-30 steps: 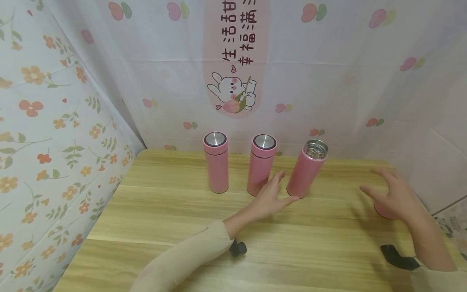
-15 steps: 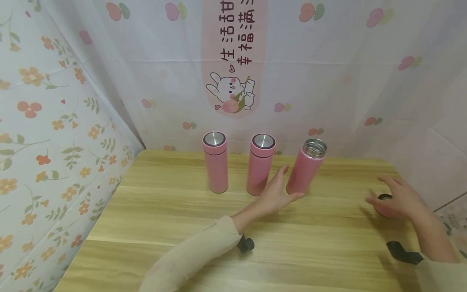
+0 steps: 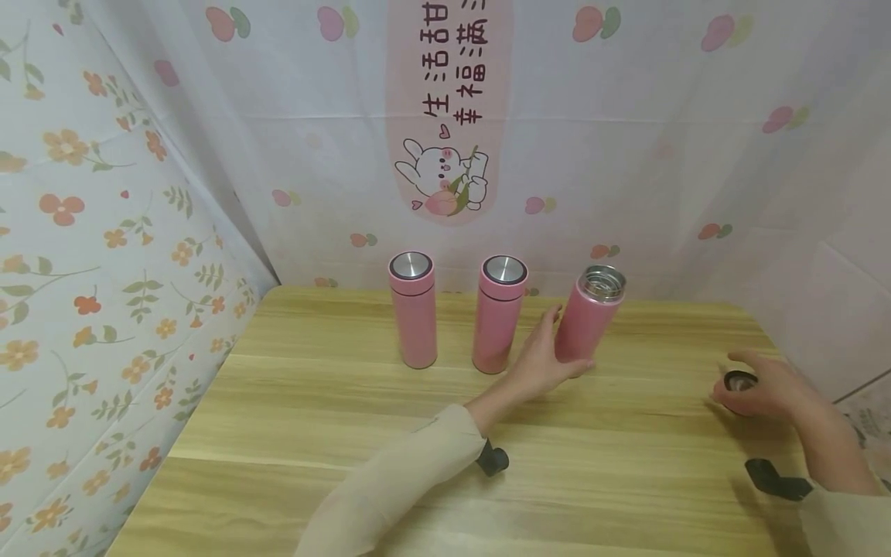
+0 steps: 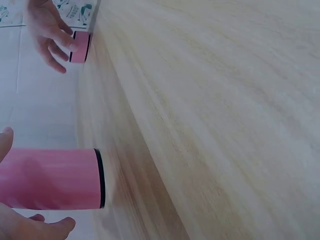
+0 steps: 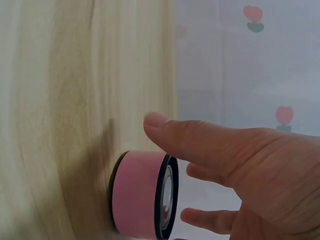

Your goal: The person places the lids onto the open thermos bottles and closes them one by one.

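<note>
A pink thermos flask [image 3: 592, 325] without its lid stands at the right of a row, its steel mouth showing. My left hand [image 3: 536, 371] is at its lower body, thumb and fingers spread on either side; in the left wrist view the pink flask [image 4: 55, 178] lies between them. Over at the right, the flask's pink lid [image 5: 135, 195] rests on the table, with a dark rim and a silvery centre. My right hand [image 3: 776, 387] reaches over this lid, thumb and fingers apart around it, as the right wrist view [image 5: 270, 165] shows.
Two more pink flasks, the left one [image 3: 415, 317] and the middle one [image 3: 497, 317], stand with their lids on. The wooden table [image 3: 313, 418] ends at a patterned cloth [image 3: 313, 155] behind; a flowered cloth [image 3: 104, 309] hangs along the left.
My left hand has moved right, from beside the middle flask to the open one. My right hand has come down and right onto the lid. The flasks have stayed in place.
</note>
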`<state>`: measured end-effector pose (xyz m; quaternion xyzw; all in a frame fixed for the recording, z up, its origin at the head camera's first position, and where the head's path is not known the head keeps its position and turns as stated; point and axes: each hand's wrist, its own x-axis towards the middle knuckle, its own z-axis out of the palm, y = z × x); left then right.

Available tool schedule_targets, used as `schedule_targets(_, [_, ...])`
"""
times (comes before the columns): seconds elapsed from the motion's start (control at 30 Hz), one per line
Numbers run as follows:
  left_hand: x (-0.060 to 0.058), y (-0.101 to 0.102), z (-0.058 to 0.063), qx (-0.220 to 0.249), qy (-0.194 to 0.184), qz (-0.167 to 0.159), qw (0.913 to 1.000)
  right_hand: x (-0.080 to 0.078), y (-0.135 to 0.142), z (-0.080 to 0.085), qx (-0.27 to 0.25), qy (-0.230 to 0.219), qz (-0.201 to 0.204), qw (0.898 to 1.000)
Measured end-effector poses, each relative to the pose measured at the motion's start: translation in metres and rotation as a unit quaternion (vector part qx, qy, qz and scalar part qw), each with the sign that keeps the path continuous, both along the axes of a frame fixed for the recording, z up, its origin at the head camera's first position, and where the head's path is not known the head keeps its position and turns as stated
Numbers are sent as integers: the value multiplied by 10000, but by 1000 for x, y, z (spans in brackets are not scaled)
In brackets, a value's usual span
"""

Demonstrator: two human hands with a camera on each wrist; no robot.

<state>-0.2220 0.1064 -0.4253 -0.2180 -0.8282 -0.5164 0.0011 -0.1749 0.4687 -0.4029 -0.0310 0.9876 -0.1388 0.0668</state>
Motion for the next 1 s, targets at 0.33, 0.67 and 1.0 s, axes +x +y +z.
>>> schedule_targets(0.33, [-6,5,-5,309,-131,-159,9993,-1,3,-6,-212,113,-3,9997])
schedule_targets(0.67, [-7,8,-6,55,-198,-183,9996,-2,4,-10,-175,214,-76,9996])
schedule_targets(1.0, [-9,10,-11,-104,25,-223,9997,-1,1,-10,-109,234,-148,9996])
